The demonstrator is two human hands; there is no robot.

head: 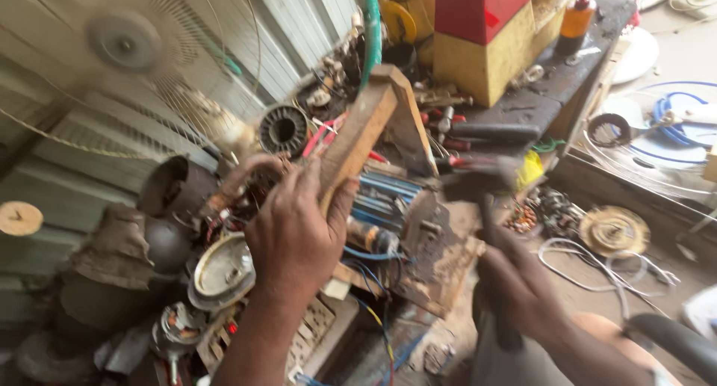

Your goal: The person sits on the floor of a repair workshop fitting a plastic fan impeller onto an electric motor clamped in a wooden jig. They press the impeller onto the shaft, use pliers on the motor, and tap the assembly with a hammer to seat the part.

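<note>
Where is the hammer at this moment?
In the head view, the hammer is right of centre, held by the right hand, its blurred head beside the wooden block that the left hand grips.

Left hand (295, 233) at centre frame, forearm rising from the bottom edge, back of hand to camera, fingers curled closed at the top in a firm wrap grip, thumb to the right. Right hand (523, 285) lower right of frame, motion-blurred, fist clenched closed, knuckles up-left, wrist and forearm trailing off toward the bottom-right corner.
</note>
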